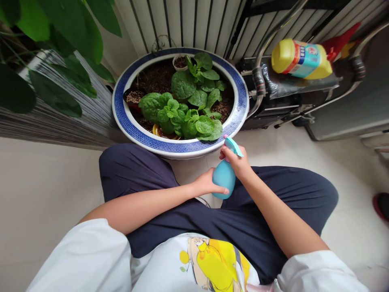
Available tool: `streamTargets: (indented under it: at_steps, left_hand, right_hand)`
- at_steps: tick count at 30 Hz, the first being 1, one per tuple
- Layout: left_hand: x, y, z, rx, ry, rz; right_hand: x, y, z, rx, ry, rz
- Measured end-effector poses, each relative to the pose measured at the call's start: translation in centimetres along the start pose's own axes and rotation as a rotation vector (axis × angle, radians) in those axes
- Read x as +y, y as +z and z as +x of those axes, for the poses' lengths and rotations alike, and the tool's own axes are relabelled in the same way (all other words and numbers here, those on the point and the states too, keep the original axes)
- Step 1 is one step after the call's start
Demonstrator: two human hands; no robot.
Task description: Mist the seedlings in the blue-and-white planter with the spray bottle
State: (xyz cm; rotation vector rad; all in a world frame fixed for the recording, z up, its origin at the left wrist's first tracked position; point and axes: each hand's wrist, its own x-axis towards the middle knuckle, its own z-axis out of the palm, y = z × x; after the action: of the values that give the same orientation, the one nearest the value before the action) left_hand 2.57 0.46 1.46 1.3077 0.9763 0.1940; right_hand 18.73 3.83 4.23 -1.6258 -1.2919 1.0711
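A small light-blue spray bottle (223,176) with a teal and pink trigger head is held over my lap, its nozzle pointing toward the planter. My right hand (238,162) is wrapped round the bottle's neck and trigger. My left hand (209,184) cups the round body from the left and below, thumb along its underside. Just beyond stands a wide white bowl planter with a blue mosaic rim (133,125), filled with dark soil and a cluster of broad green leafy plants (188,105).
Two tiny pots (133,97) sit in the soil. Large dark leaves (54,52) of another plant hang at the upper left. A yellow bottle (299,59) lies on a black metal-framed cart at the right. Railing bars stand behind; pale floor tiles lie on both sides.
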Motion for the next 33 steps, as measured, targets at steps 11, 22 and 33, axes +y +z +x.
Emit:
streamTargets:
  at_steps: [11, 22, 33]
  left_hand:
    - [3.0, -1.7, -0.9, 0.088, 0.094, 0.275]
    - [2.9, -3.6, -1.7, 0.143, 0.178, 0.3]
    - [2.6, -4.5, -3.2, 0.232, 0.171, 0.298]
  right_hand:
    - [-2.8, -1.1, 0.6, 0.088, -0.062, 0.268]
    - [-5.0, 0.1, 0.9, 0.022, -0.159, 0.298]
    - [-5.7, 2.0, 0.8, -0.038, -0.308, 0.217]
